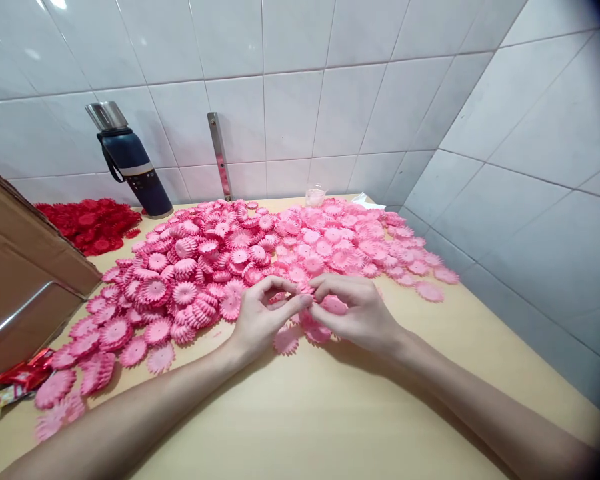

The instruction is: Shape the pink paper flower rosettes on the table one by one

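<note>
My left hand (264, 315) and my right hand (361, 312) meet fingertip to fingertip over the middle of the table. Both are closed in a pinch on a small pink flower-shaped disc (305, 287), mostly covered by the fingers. Just beneath them lie loose pink scalloped discs (286, 341) on the tabletop. To the left spreads a heap of darker pink discs (185, 293), many nested in small stacks with fringed edges. Behind and right of my hands is a pile of paler pink discs (350, 240).
A cardboard box (25, 247) stands at the left edge, with red wrappers (27, 373) in front. Behind it are red pieces (87, 223) and a dark blue flask (135, 163). A small clear cup (315, 195) sits by the tiled wall (295, 113). Bare tabletop (300, 420) shows nearest me.
</note>
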Action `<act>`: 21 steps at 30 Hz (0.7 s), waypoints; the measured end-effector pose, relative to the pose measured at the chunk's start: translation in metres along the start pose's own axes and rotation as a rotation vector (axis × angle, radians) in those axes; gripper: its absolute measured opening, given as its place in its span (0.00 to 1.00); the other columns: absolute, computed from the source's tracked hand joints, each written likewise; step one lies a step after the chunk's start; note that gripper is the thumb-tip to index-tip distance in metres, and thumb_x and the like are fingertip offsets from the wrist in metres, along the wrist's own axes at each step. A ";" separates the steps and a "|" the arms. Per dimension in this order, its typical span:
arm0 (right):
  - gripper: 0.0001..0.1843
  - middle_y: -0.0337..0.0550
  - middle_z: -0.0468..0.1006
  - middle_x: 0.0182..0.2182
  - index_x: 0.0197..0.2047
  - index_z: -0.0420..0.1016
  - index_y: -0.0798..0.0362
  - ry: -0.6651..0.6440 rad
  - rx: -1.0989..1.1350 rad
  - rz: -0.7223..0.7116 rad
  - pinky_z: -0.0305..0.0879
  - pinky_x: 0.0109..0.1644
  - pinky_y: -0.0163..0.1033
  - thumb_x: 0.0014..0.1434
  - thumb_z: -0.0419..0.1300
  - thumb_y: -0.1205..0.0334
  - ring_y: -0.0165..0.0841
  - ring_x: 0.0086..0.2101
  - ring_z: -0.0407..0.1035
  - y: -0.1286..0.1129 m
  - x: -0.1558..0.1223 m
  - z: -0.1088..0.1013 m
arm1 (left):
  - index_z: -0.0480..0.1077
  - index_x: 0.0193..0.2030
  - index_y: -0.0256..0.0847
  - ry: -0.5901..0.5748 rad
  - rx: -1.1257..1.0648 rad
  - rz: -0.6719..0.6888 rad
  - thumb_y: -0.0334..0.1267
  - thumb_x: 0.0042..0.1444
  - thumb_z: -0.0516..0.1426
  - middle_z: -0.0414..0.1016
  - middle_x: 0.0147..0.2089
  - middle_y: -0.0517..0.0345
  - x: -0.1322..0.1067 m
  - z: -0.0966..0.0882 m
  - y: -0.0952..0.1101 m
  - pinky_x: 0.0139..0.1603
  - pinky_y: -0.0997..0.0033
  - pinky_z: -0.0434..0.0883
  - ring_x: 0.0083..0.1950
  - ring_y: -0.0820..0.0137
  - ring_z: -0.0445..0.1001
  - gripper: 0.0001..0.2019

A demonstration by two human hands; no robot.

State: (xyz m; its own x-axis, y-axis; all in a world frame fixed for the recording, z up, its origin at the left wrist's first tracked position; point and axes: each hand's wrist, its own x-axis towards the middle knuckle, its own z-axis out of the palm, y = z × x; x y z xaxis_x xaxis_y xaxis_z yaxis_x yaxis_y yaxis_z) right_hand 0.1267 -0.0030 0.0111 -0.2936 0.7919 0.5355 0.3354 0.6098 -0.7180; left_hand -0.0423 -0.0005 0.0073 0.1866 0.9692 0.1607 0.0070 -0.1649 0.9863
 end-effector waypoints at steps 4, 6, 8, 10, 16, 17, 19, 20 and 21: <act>0.08 0.44 0.77 0.29 0.23 0.70 0.52 -0.010 0.039 0.045 0.68 0.36 0.40 0.53 0.62 0.66 0.36 0.32 0.72 -0.001 0.001 -0.002 | 0.74 0.32 0.35 -0.021 -0.010 0.017 0.38 0.51 0.62 0.77 0.33 0.54 0.000 0.000 -0.003 0.38 0.72 0.72 0.35 0.70 0.74 0.07; 0.06 0.44 0.77 0.30 0.25 0.72 0.52 -0.032 0.139 0.120 0.69 0.37 0.41 0.53 0.63 0.63 0.37 0.33 0.72 0.000 0.003 -0.004 | 0.75 0.33 0.36 -0.017 -0.008 0.040 0.38 0.52 0.61 0.77 0.33 0.54 0.000 -0.001 -0.004 0.39 0.72 0.72 0.35 0.70 0.74 0.07; 0.05 0.45 0.78 0.31 0.29 0.75 0.53 -0.076 0.255 0.199 0.70 0.37 0.41 0.54 0.63 0.61 0.36 0.33 0.72 0.001 0.004 -0.007 | 0.74 0.33 0.35 -0.013 0.008 0.059 0.38 0.53 0.61 0.77 0.33 0.54 -0.001 -0.001 -0.004 0.39 0.73 0.71 0.36 0.70 0.74 0.07; 0.07 0.46 0.78 0.32 0.33 0.76 0.53 -0.114 0.339 0.270 0.70 0.38 0.41 0.56 0.61 0.59 0.36 0.34 0.72 0.000 0.005 -0.009 | 0.74 0.33 0.35 -0.030 0.010 0.062 0.38 0.53 0.61 0.76 0.34 0.54 -0.001 -0.001 -0.003 0.38 0.73 0.72 0.35 0.70 0.74 0.08; 0.09 0.43 0.78 0.31 0.33 0.77 0.53 -0.095 0.366 0.354 0.68 0.37 0.38 0.57 0.61 0.56 0.33 0.32 0.71 0.000 0.006 -0.010 | 0.72 0.35 0.35 -0.031 -0.004 0.053 0.39 0.55 0.59 0.74 0.35 0.54 -0.003 0.001 -0.001 0.39 0.73 0.72 0.36 0.71 0.74 0.08; 0.10 0.42 0.77 0.30 0.32 0.77 0.53 -0.087 0.362 0.365 0.67 0.36 0.37 0.57 0.61 0.56 0.33 0.31 0.71 0.000 0.006 -0.010 | 0.71 0.34 0.36 -0.015 -0.003 0.061 0.39 0.55 0.59 0.74 0.35 0.54 -0.003 0.001 -0.002 0.40 0.73 0.71 0.38 0.71 0.73 0.08; 0.11 0.42 0.77 0.28 0.31 0.77 0.53 -0.069 0.354 0.384 0.67 0.35 0.36 0.56 0.62 0.54 0.32 0.30 0.70 0.000 0.006 -0.010 | 0.68 0.33 0.36 0.006 -0.018 0.067 0.39 0.57 0.58 0.73 0.38 0.54 -0.004 0.001 -0.004 0.41 0.73 0.71 0.40 0.71 0.73 0.08; 0.11 0.42 0.76 0.27 0.30 0.77 0.53 -0.061 0.353 0.395 0.67 0.34 0.36 0.56 0.62 0.54 0.32 0.30 0.70 0.000 0.006 -0.010 | 0.66 0.33 0.37 0.007 -0.033 0.064 0.40 0.57 0.57 0.73 0.40 0.54 -0.004 0.001 -0.005 0.41 0.73 0.71 0.40 0.71 0.73 0.08; 0.11 0.42 0.76 0.27 0.30 0.77 0.53 -0.049 0.352 0.404 0.67 0.34 0.35 0.56 0.62 0.53 0.32 0.29 0.70 0.000 0.006 -0.010 | 0.65 0.32 0.37 0.010 -0.047 0.059 0.40 0.58 0.56 0.73 0.41 0.53 -0.005 0.001 -0.006 0.41 0.73 0.70 0.40 0.72 0.72 0.08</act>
State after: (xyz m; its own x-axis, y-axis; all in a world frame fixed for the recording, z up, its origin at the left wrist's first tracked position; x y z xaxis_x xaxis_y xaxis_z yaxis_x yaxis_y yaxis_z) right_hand 0.1337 0.0022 0.0193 -0.2477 0.9538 0.1701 0.1124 0.2027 -0.9728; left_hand -0.0421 -0.0045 0.0002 0.1753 0.9598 0.2190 -0.0504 -0.2135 0.9757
